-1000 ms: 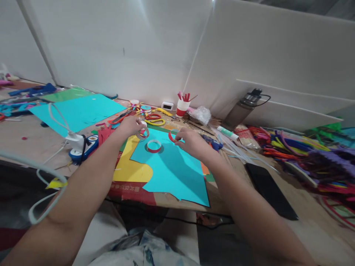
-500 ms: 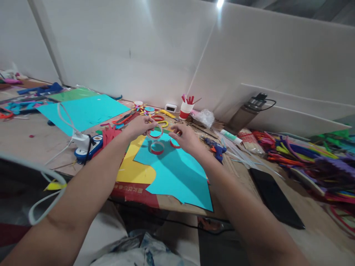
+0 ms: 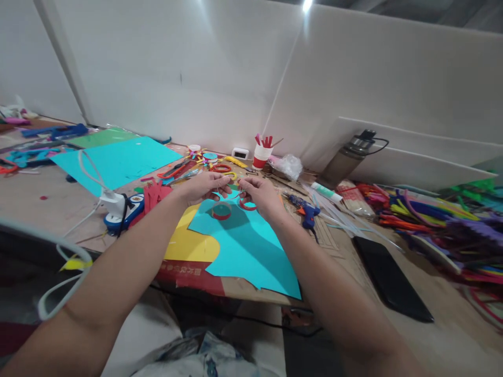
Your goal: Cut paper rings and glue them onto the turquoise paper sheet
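Observation:
My left hand and my right hand meet above a cut blue sheet. Pinched between their fingertips is a thin paper ring, seen partly behind the fingers. Below the hands, a red and white ring stands on the blue sheet. Another red-edged ring sits just under my right hand and is partly hidden by it. Yellow paper with a rounded end lies partly under the blue sheet.
A blue glue gun lies right of the sheet, with a black phone nearer me. A paper cup, a tilted bottle and scissors are behind. At left are a power strip and another blue sheet.
My right hand has moved left to meet my left hand, and its fingers have closed at the ring. The ring that my left hand held up is now between both hands.

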`<action>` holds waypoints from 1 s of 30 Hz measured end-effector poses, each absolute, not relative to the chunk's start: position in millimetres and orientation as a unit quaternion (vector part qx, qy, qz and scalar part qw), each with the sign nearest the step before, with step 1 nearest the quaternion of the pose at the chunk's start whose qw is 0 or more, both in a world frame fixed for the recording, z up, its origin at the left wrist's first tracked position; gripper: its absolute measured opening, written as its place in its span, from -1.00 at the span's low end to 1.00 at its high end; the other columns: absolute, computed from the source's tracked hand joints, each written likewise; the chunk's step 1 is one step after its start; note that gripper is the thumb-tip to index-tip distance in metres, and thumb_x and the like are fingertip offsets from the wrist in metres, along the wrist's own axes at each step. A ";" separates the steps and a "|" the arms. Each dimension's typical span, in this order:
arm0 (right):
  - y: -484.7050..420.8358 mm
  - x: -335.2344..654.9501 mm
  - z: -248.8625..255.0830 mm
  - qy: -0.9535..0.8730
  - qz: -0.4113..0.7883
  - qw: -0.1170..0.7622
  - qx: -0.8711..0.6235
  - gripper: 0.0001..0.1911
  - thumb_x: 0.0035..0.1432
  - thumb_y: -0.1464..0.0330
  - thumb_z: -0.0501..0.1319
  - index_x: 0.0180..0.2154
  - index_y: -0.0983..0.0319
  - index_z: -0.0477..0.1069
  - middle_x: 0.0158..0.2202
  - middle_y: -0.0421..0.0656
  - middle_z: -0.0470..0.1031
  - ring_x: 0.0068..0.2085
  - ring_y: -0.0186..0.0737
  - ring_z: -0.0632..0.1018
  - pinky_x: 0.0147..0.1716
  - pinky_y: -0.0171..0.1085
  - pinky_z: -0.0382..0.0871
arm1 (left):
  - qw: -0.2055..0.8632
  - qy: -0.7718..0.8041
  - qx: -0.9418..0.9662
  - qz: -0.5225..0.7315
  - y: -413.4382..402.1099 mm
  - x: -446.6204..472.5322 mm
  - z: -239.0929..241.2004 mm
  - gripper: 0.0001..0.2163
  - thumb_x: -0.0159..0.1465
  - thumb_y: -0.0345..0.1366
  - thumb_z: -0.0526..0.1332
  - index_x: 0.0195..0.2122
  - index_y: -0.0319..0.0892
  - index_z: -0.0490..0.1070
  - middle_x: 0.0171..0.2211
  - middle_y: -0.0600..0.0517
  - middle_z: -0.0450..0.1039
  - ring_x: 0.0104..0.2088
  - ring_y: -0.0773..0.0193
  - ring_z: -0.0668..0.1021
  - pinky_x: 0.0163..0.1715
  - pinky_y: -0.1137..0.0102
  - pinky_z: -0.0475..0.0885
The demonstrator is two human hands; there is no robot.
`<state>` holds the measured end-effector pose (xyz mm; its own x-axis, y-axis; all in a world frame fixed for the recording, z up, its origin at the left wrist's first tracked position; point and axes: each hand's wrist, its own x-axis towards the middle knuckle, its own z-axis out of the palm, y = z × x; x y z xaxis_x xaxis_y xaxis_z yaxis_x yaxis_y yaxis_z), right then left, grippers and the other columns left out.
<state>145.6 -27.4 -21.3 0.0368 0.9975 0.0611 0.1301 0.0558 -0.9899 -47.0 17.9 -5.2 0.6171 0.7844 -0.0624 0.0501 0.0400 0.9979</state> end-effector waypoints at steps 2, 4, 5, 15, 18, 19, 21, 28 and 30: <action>-24.0 148.3 -24.9 -0.537 0.430 0.499 -0.526 -0.73 0.10 0.16 0.31 -0.29 0.22 0.50 -0.53 -0.25 0.43 -0.54 -0.39 0.45 -0.57 -0.41 0.35 | 0.655 0.323 0.616 0.295 16.4 -43.1 -8.3 -0.64 0.09 -0.04 0.41 -0.34 -0.25 0.45 -0.39 0.01 0.48 -0.44 0.43 0.48 -0.50 0.52 0.34; -21.2 150.9 -27.5 -0.547 0.415 0.509 -0.518 -0.70 0.06 0.13 0.32 -0.30 0.23 0.51 -0.52 -0.26 0.42 -0.54 -0.40 0.44 -0.59 -0.42 0.34 | 0.676 0.309 0.593 0.310 15.2 -39.7 -11.3 -0.66 0.08 -0.07 0.43 -0.35 -0.25 0.43 -0.42 0.03 0.47 -0.45 0.43 0.48 -0.51 0.52 0.34; -20.0 152.2 -28.4 -0.553 0.408 0.515 -0.512 -0.69 0.04 0.12 0.32 -0.30 0.23 0.52 -0.52 -0.25 0.42 -0.53 -0.39 0.43 -0.60 -0.42 0.34 | 0.689 0.301 0.577 0.318 14.8 -38.4 -12.5 -0.66 0.08 -0.08 0.43 -0.34 -0.24 0.44 -0.43 0.04 0.46 -0.46 0.42 0.48 -0.52 0.52 0.34; -27.3 152.7 -22.6 -0.588 0.321 0.515 -0.534 -0.76 0.13 0.21 0.20 -0.30 0.25 0.49 -0.50 -0.23 0.43 -0.53 -0.36 0.42 -0.60 -0.38 0.33 | 0.774 0.307 0.406 0.376 15.6 -33.0 -9.4 -0.87 0.31 -0.32 0.22 -0.33 -0.28 0.45 -0.52 0.06 0.42 -0.56 0.47 0.48 -0.68 0.62 0.29; -33.9 148.9 -17.3 -0.618 0.281 0.502 -0.537 -0.78 0.16 0.26 0.17 -0.25 0.25 0.48 -0.47 -0.22 0.44 -0.50 -0.34 0.45 -0.53 -0.36 0.35 | 0.780 0.323 0.381 0.378 15.4 -31.6 -9.1 -0.86 0.33 -0.38 0.19 -0.38 -0.29 0.45 -0.54 0.05 0.41 -0.58 0.49 0.46 -0.71 0.65 0.27; -35.1 148.2 -16.5 -0.625 0.269 0.500 -0.536 -0.79 0.15 0.29 0.17 -0.23 0.25 0.47 -0.44 -0.21 0.46 -0.47 -0.34 0.46 -0.50 -0.35 0.36 | 0.780 0.324 0.381 0.377 15.5 -31.4 -9.5 -0.84 0.33 -0.39 0.18 -0.39 -0.30 0.45 -0.54 0.04 0.41 -0.59 0.50 0.46 -0.71 0.66 0.27; -35.6 147.7 -16.6 -0.634 0.252 0.496 -0.537 -0.78 0.13 0.34 0.17 -0.18 0.25 0.46 -0.38 -0.20 0.48 -0.43 -0.33 0.47 -0.43 -0.34 0.37 | 0.781 0.319 0.386 0.374 15.8 -30.9 -10.3 -0.84 0.33 -0.42 0.18 -0.39 -0.31 0.46 -0.55 0.03 0.42 -0.61 0.51 0.45 -0.71 0.67 0.28; -33.6 152.4 -14.7 -0.658 0.166 0.464 -0.569 -0.79 0.20 0.37 0.07 -0.27 0.26 0.46 -0.40 -0.17 0.47 -0.39 -0.27 0.42 -0.36 -0.31 0.27 | 0.792 0.309 0.357 0.387 13.5 -29.0 -8.9 -0.85 0.35 -0.42 0.15 -0.22 -0.33 0.52 -0.54 0.01 0.44 -0.61 0.49 0.48 -0.73 0.68 0.29; -36.2 155.4 -10.2 -0.678 0.127 0.433 -0.580 -0.79 0.19 0.41 0.05 -0.38 0.26 0.45 -0.43 -0.17 0.46 -0.39 -0.28 0.40 -0.36 -0.32 0.21 | 0.783 0.313 0.348 0.411 13.5 -29.0 -7.9 -0.86 0.34 -0.45 0.14 -0.25 -0.33 0.50 -0.56 0.02 0.42 -0.61 0.49 0.48 -0.76 0.68 0.25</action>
